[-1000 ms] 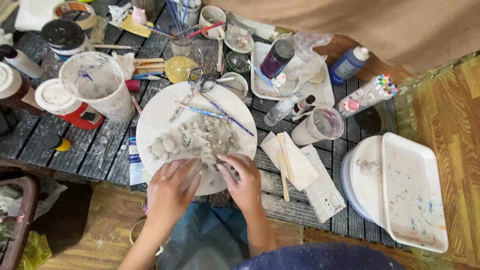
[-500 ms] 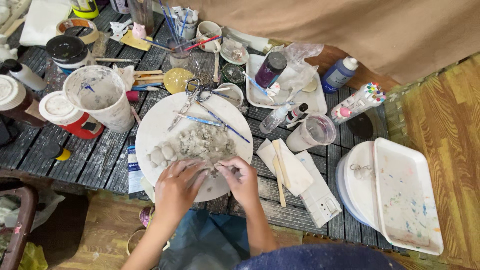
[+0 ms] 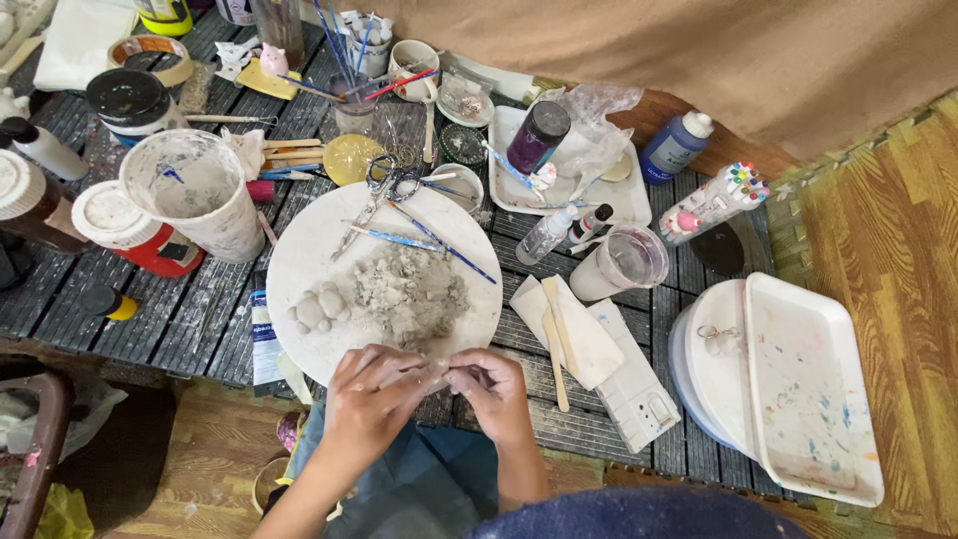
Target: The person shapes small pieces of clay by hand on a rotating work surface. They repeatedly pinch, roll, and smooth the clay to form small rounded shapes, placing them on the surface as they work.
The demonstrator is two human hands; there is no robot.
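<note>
My left hand (image 3: 371,394) and my right hand (image 3: 491,391) meet at the near rim of a round white board (image 3: 309,240). Together they pinch a small grey piece of clay (image 3: 436,375) between the fingertips. A lump of crumbly grey clay (image 3: 407,292) lies in the middle of the board. A few smooth rounded clay pieces (image 3: 317,307) sit to its left. Thin blue-handled brushes (image 3: 414,238) and scissors (image 3: 371,195) rest on the board's far part.
A big paint-stained cup (image 3: 195,193), jars and a red-based tub (image 3: 128,228) stand at the left. Wooden sticks on folded paper (image 3: 559,334), a clear cup (image 3: 621,264), bottles and a white tray (image 3: 813,389) lie to the right. The slatted dark table's edge (image 3: 589,429) is near me.
Both hands have drawn back from the clay lump to the board's near rim and now hold a small piece between them. The view has shifted slightly.
</note>
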